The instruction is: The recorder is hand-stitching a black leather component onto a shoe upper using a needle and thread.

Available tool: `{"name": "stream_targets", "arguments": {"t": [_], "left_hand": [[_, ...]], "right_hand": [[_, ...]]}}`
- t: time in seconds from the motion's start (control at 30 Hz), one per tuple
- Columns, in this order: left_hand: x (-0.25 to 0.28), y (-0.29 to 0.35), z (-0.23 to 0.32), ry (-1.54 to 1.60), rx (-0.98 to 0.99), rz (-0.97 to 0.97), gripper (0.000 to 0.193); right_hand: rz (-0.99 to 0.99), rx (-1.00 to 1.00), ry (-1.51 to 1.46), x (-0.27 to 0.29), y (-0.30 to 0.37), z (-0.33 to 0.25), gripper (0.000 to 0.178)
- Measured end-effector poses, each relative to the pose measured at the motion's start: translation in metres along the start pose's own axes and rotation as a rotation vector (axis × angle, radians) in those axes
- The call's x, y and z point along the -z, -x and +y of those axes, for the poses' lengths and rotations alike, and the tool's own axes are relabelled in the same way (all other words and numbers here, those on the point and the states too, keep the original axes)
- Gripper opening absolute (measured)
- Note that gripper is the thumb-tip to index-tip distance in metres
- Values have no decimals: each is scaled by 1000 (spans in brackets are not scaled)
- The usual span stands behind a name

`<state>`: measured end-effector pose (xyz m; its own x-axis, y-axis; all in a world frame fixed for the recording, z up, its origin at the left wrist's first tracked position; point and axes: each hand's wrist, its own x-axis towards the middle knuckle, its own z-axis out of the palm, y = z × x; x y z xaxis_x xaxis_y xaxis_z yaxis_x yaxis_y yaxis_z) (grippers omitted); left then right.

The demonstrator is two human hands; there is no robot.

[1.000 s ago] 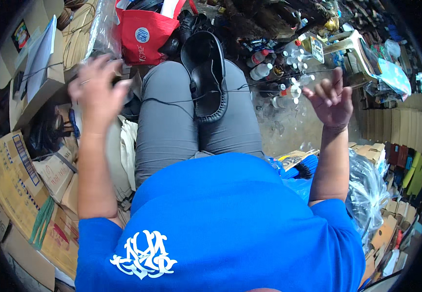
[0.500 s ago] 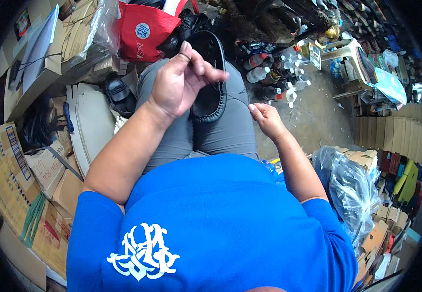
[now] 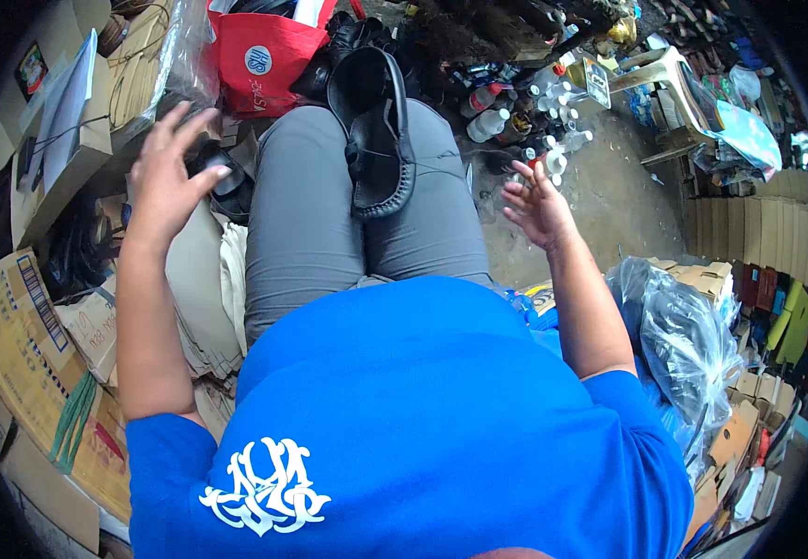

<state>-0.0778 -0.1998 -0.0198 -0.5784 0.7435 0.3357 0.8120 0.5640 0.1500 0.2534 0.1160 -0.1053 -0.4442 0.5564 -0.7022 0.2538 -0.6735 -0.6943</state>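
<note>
A black moccasin-style shoe (image 3: 402, 177) with a gathered, stitched toe rests across my grey-trousered thighs, touched by neither hand. A thin dark thread (image 3: 441, 154) runs from its side over my right thigh. My left hand (image 3: 164, 182) is raised off to the left, fingers spread and holding nothing that shows. Just beside its thumb is another black shoe (image 3: 233, 196), partly covered by the hand. To the right of my knee, my right hand (image 3: 542, 207) hangs in the air with its fingers apart.
A red bag (image 3: 260, 79) stands beyond my knees. Several plastic bottles (image 3: 490, 124) cluster on the floor ahead, near a pale plastic chair (image 3: 670, 79). Cardboard boxes (image 3: 36, 345) crowd my left; a clear plastic bag (image 3: 684, 345) lies at my right.
My left hand has left the shoe and swung left, opening. My right hand has opened and moved slightly right, away from the thread. The shoe stays on my lap.
</note>
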Motion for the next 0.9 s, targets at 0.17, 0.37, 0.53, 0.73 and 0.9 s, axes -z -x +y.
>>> {"name": "stream_targets", "arguments": {"t": [0.17,0.37,0.53,0.73,0.9], "left_hand": [[-6,14,76,607,-116,-93,31],[-38,20,136,450,-311,-351,44],[-49,33,130,496,-335,-302,34],[-50,29,115,677,-365,-394,33],[-41,7,113,690,-330,-358,28]], "right_hand": [[-58,738,643,-16,-27,-41,46],[-366,1213,1673,-162,19,-78,50],[-481,846,1884,-176,27,-79,43],[-281,941,1689,-166,36,-49,33],[-235,784,1495,-163,28,-43,37]]}}
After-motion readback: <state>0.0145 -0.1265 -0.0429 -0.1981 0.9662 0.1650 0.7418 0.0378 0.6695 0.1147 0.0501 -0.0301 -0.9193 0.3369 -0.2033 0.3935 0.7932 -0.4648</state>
